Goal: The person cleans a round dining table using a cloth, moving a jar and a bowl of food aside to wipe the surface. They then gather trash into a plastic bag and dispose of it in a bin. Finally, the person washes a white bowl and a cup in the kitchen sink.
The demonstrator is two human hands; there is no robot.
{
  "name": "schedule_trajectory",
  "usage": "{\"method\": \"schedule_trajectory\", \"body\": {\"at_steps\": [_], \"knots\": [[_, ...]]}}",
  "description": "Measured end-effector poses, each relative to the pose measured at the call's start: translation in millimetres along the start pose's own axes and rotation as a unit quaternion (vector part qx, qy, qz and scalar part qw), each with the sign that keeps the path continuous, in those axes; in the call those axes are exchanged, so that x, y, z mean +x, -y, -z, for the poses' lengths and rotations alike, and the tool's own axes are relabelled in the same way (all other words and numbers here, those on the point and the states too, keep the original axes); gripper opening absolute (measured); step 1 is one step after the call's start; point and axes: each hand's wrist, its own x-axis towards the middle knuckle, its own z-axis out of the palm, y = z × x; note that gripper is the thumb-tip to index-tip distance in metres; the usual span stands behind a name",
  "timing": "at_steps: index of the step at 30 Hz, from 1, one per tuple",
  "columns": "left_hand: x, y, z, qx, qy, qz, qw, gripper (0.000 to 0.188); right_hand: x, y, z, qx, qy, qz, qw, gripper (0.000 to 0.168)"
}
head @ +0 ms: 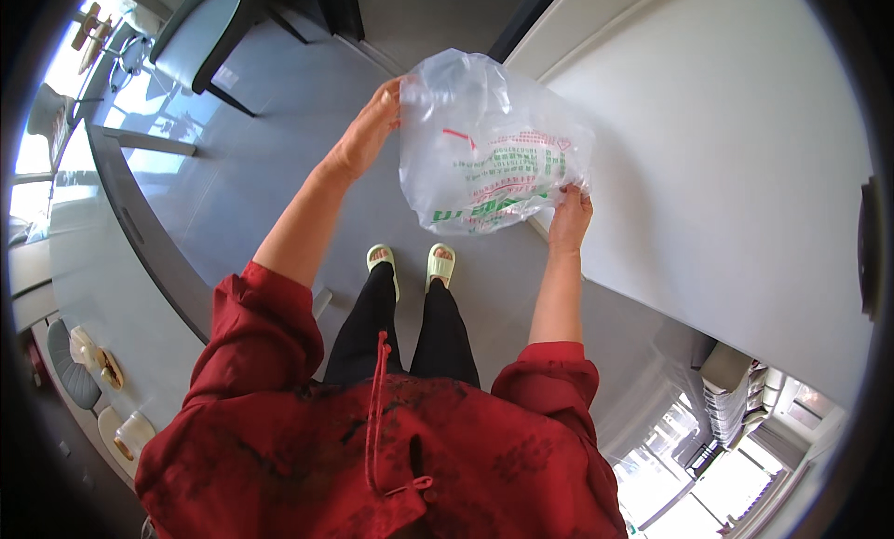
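A translucent plastic bag (pixel 489 148) with green and red printing is spread out in front of me, above the floor and beyond my feet. My left hand (pixel 374 127) grips its left edge near the upper corner, the fingertips partly hidden at the film. Lower on the other side, my right hand (pixel 573 217) pinches the bag's right edge between thumb and fingers. The bag looks puffed and wrinkled, and nothing can be made out inside it. Both forearms are bare below rolled red sleeves.
A pale wall or panel (pixel 705 155) stands close on the right. To the left are a glossy table (pixel 112 273) holding small items and a grey chair (pixel 199 39) with dark legs. A sofa (pixel 730 385) shows at the lower right. Grey floor (pixel 279 168) lies below.
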Motion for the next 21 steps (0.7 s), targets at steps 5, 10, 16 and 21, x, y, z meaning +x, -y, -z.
{"method": "schedule_trajectory", "body": {"at_steps": [5, 10, 16, 21], "knots": [[-7.4, -43.4, -35.6, 0.201, 0.039, 0.001, 0.979, 0.089, -8.2, 87.8, -52.7, 0.114, 0.052, 0.017, 0.992, 0.01], [11.1, -66.5, -54.6, 0.131, -0.017, -0.036, 0.991, 0.072, -2.7, 127.5, -82.7, 0.136, 0.093, 0.058, 0.985, 0.013], [38.2, -102.2, -33.9, 0.046, -0.127, -0.027, 0.991, 0.037, -0.3, 163.7, -102.0, 0.062, 0.154, 0.09, 0.982, 0.02], [32.9, -131.9, 14.9, 0.063, -0.167, -0.069, 0.982, 0.032, 10.9, 193.8, -90.6, -0.032, 0.188, 0.123, 0.974, 0.024]]}}
